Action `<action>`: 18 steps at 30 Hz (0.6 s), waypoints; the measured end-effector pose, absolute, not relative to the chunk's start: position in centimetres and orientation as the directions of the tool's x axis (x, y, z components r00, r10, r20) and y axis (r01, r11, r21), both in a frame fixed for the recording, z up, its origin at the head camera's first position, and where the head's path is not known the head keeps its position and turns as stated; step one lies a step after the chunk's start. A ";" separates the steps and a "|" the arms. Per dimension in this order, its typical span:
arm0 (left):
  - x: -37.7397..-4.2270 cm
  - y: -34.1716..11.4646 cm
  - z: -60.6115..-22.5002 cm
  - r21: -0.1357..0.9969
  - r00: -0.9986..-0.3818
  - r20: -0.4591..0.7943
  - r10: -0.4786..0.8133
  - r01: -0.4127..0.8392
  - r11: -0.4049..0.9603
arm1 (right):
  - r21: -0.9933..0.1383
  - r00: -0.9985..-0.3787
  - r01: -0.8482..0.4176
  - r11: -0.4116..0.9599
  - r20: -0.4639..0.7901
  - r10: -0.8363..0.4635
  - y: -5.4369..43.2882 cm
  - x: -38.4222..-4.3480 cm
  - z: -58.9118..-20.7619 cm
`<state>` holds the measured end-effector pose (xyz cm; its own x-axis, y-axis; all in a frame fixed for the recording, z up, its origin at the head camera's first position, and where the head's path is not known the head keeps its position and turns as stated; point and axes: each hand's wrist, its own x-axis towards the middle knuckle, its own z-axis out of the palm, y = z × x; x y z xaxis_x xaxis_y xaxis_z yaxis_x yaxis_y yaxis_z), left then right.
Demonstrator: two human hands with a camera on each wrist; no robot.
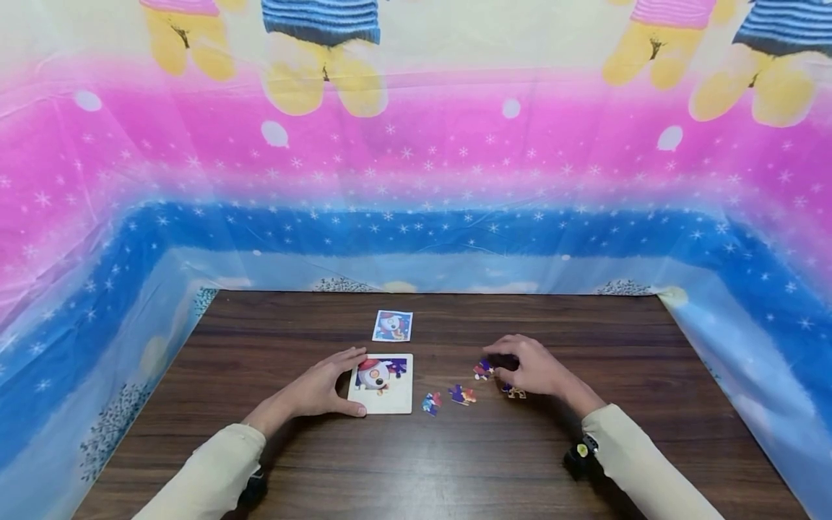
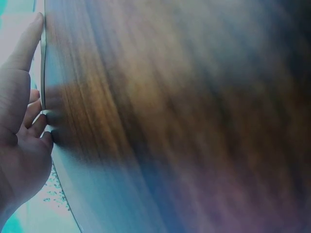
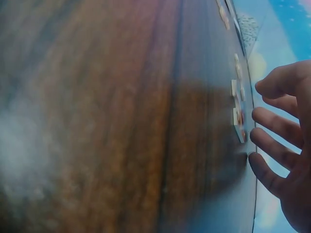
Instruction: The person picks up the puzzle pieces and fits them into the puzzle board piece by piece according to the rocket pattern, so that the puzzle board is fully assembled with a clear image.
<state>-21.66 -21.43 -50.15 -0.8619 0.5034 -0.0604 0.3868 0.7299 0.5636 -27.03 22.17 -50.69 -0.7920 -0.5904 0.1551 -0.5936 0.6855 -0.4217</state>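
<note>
A square white-bordered jigsaw board (image 1: 396,401) lies on the table, partly filled with a picture at its upper part. My left hand (image 1: 318,386) holds the board's left side, thumb at the near corner and fingers at the far one. Over loose jigsaw pieces, my right hand (image 1: 529,367) hovers with thumb and fingers apart and nothing between them. One red and purple piece (image 1: 483,370) lies just left of its fingertips; other pieces (image 1: 515,392) lie partly under the hand. In the right wrist view, pieces (image 3: 238,119) show past the spread fingers (image 3: 274,133).
Two more jigsaw pieces, one blue and red (image 1: 432,404) and one purple and orange (image 1: 462,394), lie right of the board. A small picture card (image 1: 393,326) lies behind the board. A patterned curtain (image 1: 429,231) borders the dark wooden table (image 1: 292,469).
</note>
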 end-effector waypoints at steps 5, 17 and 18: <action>-21.6 -21.4 -50.0 0.564 -0.862 -0.062 0.503 0.386 0.730 | -0.401 -0.786 -0.596 0.696 0.115 -0.607 22.0 -27.2 -50.8; -21.5 -21.4 -50.0 0.562 -0.864 -0.061 0.500 0.384 0.732 | -0.374 -0.769 -0.613 0.696 0.081 -0.634 21.5 -27.5 -50.3; -21.5 -21.4 -50.0 0.561 -0.864 -0.060 0.501 0.385 0.732 | -0.373 -0.774 -0.608 0.701 0.085 -0.627 21.5 -27.5 -50.3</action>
